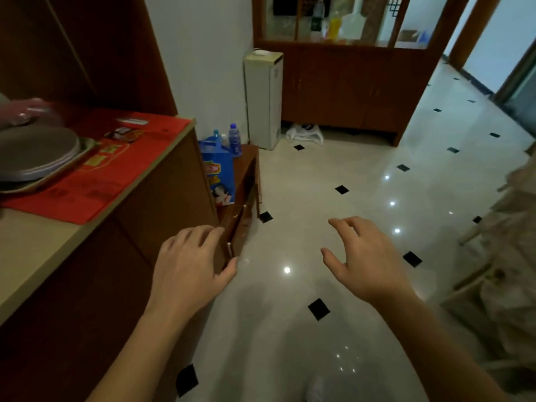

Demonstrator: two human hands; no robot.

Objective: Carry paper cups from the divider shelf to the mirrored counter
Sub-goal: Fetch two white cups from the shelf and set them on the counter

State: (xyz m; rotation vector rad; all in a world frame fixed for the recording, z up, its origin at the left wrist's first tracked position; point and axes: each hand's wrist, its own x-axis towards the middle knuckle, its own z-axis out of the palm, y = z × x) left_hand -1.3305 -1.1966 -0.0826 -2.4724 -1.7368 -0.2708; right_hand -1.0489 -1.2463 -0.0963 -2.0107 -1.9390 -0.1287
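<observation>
My left hand (190, 265) hangs out in front of me beside the corner of a wooden counter (40, 250), fingers spread and holding nothing. My right hand (364, 262) is held over the shiny tiled floor, fingers apart and empty too. Far ahead stands a wooden divider shelf (345, 82) with open glass-backed compartments holding bottles (333, 26). No paper cups can be made out in this view. The counter at my left carries a red mat (116, 166) and a round grey tray (34, 152).
A white water dispenser (265, 100) stands against the wall next to the divider. A low wooden cabinet (246, 187) with a blue box (219, 175) and water bottles juts out beyond the counter. A plastic bag (304, 133) lies on the floor. Draped chairs (504, 242) line the right.
</observation>
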